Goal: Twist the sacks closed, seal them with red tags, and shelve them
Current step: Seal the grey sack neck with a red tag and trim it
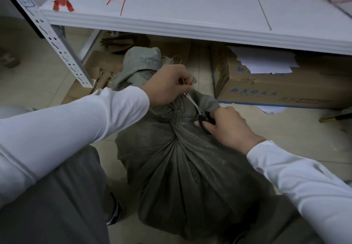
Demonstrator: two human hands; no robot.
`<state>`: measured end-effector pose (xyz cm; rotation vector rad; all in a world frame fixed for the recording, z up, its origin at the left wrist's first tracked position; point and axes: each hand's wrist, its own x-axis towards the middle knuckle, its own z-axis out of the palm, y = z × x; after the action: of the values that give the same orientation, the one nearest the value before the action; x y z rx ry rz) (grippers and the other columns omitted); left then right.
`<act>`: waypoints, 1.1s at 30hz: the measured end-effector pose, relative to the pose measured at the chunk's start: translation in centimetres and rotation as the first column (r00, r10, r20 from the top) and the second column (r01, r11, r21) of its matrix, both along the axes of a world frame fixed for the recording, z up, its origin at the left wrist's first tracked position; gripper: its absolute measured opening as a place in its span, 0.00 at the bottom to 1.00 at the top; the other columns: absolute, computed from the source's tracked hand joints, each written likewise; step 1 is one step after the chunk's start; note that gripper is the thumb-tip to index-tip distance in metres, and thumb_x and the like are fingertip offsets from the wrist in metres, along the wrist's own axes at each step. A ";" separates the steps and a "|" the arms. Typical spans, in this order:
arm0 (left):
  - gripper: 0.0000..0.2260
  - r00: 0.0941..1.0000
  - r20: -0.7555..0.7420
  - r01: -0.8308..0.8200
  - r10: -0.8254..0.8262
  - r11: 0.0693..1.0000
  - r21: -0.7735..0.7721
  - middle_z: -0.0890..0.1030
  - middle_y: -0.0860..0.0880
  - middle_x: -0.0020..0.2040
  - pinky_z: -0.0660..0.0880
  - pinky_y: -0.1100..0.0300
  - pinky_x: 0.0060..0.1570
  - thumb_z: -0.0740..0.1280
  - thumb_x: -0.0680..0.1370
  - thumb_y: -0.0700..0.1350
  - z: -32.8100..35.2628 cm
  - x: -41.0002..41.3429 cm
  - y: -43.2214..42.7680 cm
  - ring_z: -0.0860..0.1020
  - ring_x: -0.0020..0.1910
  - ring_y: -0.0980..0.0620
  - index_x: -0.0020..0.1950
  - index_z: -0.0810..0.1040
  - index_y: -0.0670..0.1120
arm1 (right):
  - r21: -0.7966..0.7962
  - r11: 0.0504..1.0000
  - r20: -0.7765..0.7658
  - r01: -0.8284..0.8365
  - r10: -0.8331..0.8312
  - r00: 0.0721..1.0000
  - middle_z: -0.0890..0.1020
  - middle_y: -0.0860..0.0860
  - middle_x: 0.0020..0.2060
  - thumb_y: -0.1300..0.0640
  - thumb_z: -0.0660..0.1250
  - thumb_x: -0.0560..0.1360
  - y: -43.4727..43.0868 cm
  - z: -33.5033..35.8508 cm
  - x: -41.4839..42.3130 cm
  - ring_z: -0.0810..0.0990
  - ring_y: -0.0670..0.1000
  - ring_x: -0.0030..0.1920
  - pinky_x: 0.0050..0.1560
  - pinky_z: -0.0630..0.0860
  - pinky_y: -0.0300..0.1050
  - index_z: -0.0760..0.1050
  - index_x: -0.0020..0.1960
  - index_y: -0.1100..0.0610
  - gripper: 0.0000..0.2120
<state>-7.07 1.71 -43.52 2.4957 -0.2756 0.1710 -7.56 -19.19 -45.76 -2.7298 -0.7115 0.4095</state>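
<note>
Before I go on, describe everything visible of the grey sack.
The sack is grey-green woven cloth, dusty, bulging full, standing on the tiled floor before the white shelf. Its neck is twisted tight, folds fanning down; frayed threads stick out there, and the loose top flops toward the shelf. The left hand lies over the neck, pinching the red tag; the right hand holds scissors, blades at that tag.

Cardboard box (304, 88) at 3 o'clock: a row of about five blue Chinese characters on the front face, too blurred to read. Smaller blue print lower right and on its left side is illegible. Shelf post (62, 53) at 10 o'clock: blue-outlined sticker (26, 2), unreadable.
</note>
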 end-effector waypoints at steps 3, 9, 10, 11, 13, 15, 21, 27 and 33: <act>0.09 0.999 0.046 0.026 -0.026 1.000 0.003 0.77 0.48 0.42 0.70 0.65 0.41 0.71 0.75 0.44 0.0 0.0 -0.3 0.74 0.40 0.53 0.38 0.77 0.41 | 0.058 0.998 -0.042 0.024 -0.022 0.999 0.77 0.55 0.34 0.39 0.66 0.75 0.5 -0.5 -0.5 0.77 0.57 0.38 0.37 0.75 0.50 0.72 0.34 0.58 0.23; 0.08 0.995 0.082 0.057 -0.058 0.998 0.011 0.76 0.51 0.41 0.63 0.75 0.39 0.71 0.75 0.43 -0.1 -0.1 -0.5 0.71 0.37 0.59 0.39 0.78 0.42 | 0.132 0.987 -0.216 0.091 -0.061 0.974 0.77 0.54 0.29 0.40 0.66 0.75 1.3 -0.6 -1.0 0.77 0.52 0.32 0.35 0.73 0.47 0.73 0.32 0.59 0.24; 0.08 0.994 0.083 0.069 -0.071 0.997 0.020 0.75 0.51 0.41 0.64 0.73 0.39 0.71 0.76 0.44 -0.1 -0.2 -0.6 0.71 0.37 0.61 0.39 0.78 0.42 | 0.132 0.988 -0.244 0.084 -0.050 0.968 0.77 0.54 0.29 0.40 0.66 0.75 1.3 -0.6 -1.1 0.77 0.51 0.31 0.35 0.75 0.47 0.75 0.34 0.60 0.25; 0.08 0.992 0.085 0.085 -0.088 0.996 0.033 0.75 0.51 0.41 0.65 0.69 0.40 0.70 0.76 0.44 -0.1 -0.3 -0.8 0.71 0.37 0.60 0.39 0.78 0.42 | 0.137 0.987 -0.267 0.083 -0.044 0.963 0.78 0.54 0.29 0.39 0.66 0.75 1.3 -0.5 -1.2 0.78 0.51 0.31 0.36 0.76 0.48 0.76 0.36 0.62 0.25; 0.08 0.988 0.093 0.122 -0.127 0.991 0.058 0.75 0.51 0.41 0.65 0.65 0.41 0.70 0.76 0.43 0.1 -0.5 -1.1 0.71 0.38 0.56 0.39 0.78 0.42 | 0.154 0.982 -0.286 0.105 -0.057 0.957 0.77 0.55 0.28 0.39 0.66 0.75 1.4 -0.5 -1.3 0.77 0.51 0.30 0.38 0.78 0.50 0.78 0.38 0.64 0.27; 0.08 0.984 0.099 0.144 -0.150 0.987 0.069 0.75 0.51 0.41 0.64 0.67 0.39 0.70 0.76 0.44 0.2 -0.6 -1.3 0.70 0.38 0.57 0.39 0.78 0.42 | 0.175 0.977 -0.263 0.119 -0.070 0.962 0.77 0.55 0.26 0.39 0.65 0.75 1.6 -0.3 -1.3 0.76 0.51 0.29 0.39 0.78 0.50 0.78 0.38 0.66 0.29; 0.08 0.971 0.114 0.202 -0.209 0.977 0.071 0.73 0.52 0.38 0.64 0.70 0.38 0.71 0.75 0.43 0.5 -1.0 -2.0 0.69 0.34 0.62 0.36 0.76 0.46 | 0.260 0.951 -0.254 0.167 -0.100 0.962 0.80 0.59 0.27 0.38 0.65 0.74 1.8 -0.4 -1.8 0.78 0.52 0.30 0.37 0.76 0.50 0.78 0.36 0.68 0.31; 0.08 0.970 0.107 0.213 -0.220 0.975 0.070 0.73 0.52 0.39 0.68 0.61 0.39 0.70 0.75 0.43 0.2 -1.2 -2.2 0.72 0.36 0.55 0.37 0.80 0.42 | 0.285 0.920 -0.357 0.270 -0.160 0.920 0.82 0.57 0.33 0.41 0.68 0.72 2.0 0.0 -1.5 0.79 0.53 0.33 0.40 0.79 0.52 0.79 0.37 0.64 0.24; 0.08 0.976 0.114 0.180 -0.188 0.981 0.071 0.74 0.51 0.38 0.68 0.61 0.38 0.70 0.75 0.43 0.1 -1.0 -2.1 0.72 0.35 0.54 0.38 0.80 0.41 | 0.265 0.938 -0.304 0.224 -0.140 0.942 0.84 0.58 0.34 0.45 0.67 0.75 2.1 0.1 -1.3 0.81 0.54 0.40 0.43 0.77 0.48 0.80 0.40 0.67 0.23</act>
<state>-8.09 -0.35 -43.38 2.5062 -0.5679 0.2405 -8.81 -17.07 -45.62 -2.3638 -0.3993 0.5807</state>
